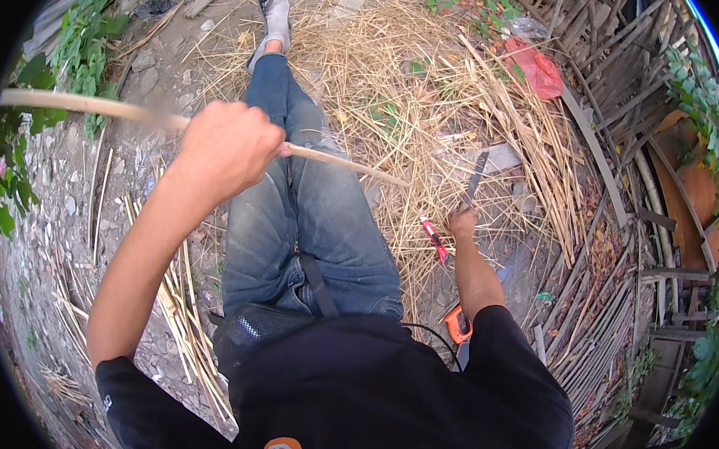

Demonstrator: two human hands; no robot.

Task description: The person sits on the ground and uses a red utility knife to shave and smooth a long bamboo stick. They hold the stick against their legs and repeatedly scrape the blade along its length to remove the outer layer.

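My left hand (227, 150) is raised in front of me, closed around a long pale bamboo strip (80, 103) that runs from the upper left, through the fist, to a thin tip over my thigh. Lower on the right, my right hand (461, 221) grips a dark-bladed knife (477, 178) with the blade pointing up and away. I am seated, with my legs in blue jeans (310, 219) stretched out toward a pile of dry straw-coloured shavings (418, 97).
A red utility cutter (434, 238) lies on the ground by my right hand. An orange tool (458, 324) sits by my right elbow. Split bamboo strips (186, 317) lie at my left. A red plastic bag (536, 67) and a woven bamboo fence (623, 233) stand on the right.
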